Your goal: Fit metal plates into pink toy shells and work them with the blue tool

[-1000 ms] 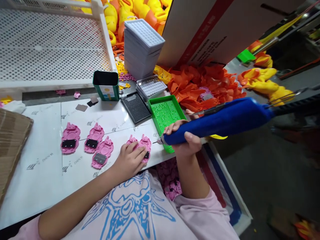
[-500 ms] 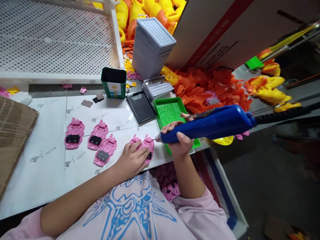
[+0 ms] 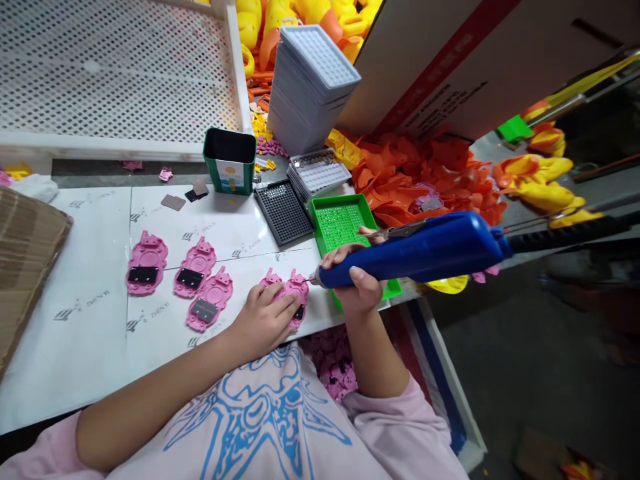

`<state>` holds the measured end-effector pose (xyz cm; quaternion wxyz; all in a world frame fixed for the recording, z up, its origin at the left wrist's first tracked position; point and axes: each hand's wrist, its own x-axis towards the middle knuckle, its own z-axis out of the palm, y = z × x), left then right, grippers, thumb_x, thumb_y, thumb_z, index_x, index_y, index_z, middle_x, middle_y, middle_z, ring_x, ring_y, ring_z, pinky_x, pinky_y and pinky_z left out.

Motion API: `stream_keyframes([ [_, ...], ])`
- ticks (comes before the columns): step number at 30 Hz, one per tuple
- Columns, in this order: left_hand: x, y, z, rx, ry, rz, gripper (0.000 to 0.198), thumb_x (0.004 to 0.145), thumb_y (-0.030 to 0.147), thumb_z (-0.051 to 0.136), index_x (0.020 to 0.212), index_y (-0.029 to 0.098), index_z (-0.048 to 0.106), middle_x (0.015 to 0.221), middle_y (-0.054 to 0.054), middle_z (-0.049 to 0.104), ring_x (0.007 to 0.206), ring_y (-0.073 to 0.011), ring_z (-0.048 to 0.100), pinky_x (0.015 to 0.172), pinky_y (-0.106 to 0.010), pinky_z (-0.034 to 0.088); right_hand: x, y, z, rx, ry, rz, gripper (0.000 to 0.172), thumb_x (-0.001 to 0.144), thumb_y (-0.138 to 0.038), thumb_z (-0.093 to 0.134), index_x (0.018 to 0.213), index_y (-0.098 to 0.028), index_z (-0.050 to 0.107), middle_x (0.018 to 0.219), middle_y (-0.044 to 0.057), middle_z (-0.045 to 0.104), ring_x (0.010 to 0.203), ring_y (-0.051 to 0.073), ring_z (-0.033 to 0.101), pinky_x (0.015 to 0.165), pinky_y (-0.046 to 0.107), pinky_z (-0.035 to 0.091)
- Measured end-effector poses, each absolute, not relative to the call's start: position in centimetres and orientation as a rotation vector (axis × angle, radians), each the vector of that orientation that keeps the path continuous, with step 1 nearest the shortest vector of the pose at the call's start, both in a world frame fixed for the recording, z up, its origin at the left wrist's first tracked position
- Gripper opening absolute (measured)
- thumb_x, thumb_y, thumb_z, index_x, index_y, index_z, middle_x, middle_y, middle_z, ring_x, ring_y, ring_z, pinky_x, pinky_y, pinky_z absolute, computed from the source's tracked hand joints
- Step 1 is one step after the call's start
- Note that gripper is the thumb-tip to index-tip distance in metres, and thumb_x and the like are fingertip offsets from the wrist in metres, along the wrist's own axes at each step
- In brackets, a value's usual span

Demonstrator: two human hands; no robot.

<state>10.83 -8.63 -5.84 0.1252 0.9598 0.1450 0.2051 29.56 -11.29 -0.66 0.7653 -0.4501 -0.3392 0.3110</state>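
Basically, our R hand (image 3: 360, 297) has fingers clamped on the blue elec. screwdriver (image 3: 420, 250), right of ctr: prob. hefty, best gripped mid-barrel. Our L hand (image 3: 265, 319) lies, fingers tog., over the rightmost pink plastic shell (image 3: 300, 291), low ctr; clamped or not, can't tell; likely light, stiff: hold edges.

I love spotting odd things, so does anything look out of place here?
Yes. A pinkish item sits in the heap of orange parts. It looks odd because its colour stands out from the orange around it. The pink pieces in front of the person lie on the white tabletop instead.
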Motion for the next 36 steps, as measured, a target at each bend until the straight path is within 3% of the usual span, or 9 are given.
stream_keyframes([
  [11,11.0,-9.0,-6.2,2.82,0.383,0.611,0.031,0.095,0.031,0.052,0.119,0.015,0.065,0.116,-0.009,0.068,0.108,-0.0263,0.051,0.09,-0.041,0.037,29.3,-11.4,-1.8,-1.119,-0.961,0.74,0.032,0.069,-0.049,0.071,0.083,-0.025,0.055,0.068,-0.004,0.055,0.059,0.015,0.057,0.061,0.034,0.054],
  [18,10.9,-8.8,-6.3,2.78,0.362,0.635,0.035,0.094,0.034,0.053,0.118,0.011,0.064,0.112,-0.011,0.069,0.104,-0.0275,0.05,0.088,-0.043,0.039,29.0,-11.0,-0.2,-1.087,-0.765,0.749,0.036,0.06,-0.042,0.076,0.083,-0.025,0.054,0.063,-0.006,0.057,0.055,0.014,0.057,0.059,0.033,0.052],
  [25,10.7,-8.8,-6.3,2.748,0.347,0.609,0.033,0.091,0.029,0.055,0.117,0.012,0.064,0.116,-0.009,0.068,0.108,-0.028,0.049,0.093,-0.043,0.037,33.2,-10.7,3.7,-1.097,-0.593,0.397,0.018,0.06,-0.036,0.061,0.069,-0.023,0.052,0.058,-0.006,0.055,0.049,0.011,0.054,0.055,0.03,0.05],
  [31,10.6,-8.7,-6.2,2.736,0.333,0.604,0.033,0.089,0.028,0.057,0.118,0.014,0.064,0.117,-0.01,0.068,0.109,-0.0282,0.048,0.093,-0.043,0.035,35.9,-9.1,2.0,-1.15,-0.535,0.298,0.019,0.06,-0.03,0.062,0.074,-0.022,0.051,0.057,-0.007,0.055,0.046,0.011,0.055,0.05,0.027,0.049],
  [36,10.7,-8.7,-6.3,2.731,0.337,0.621,0.033,0.088,0.028,0.058,0.117,0.014,0.064,0.117,-0.008,0.068,0.106,-0.0274,0.049,0.091,-0.043,0.035,35.5,-8.3,0.7,-1.171,-0.538,0.301,0.016,0.062,-0.029,0.06,0.067,-0.021,0.048,0.056,-0.005,0.054,0.045,0.011,0.055,0.047,0.025,0.048],
])
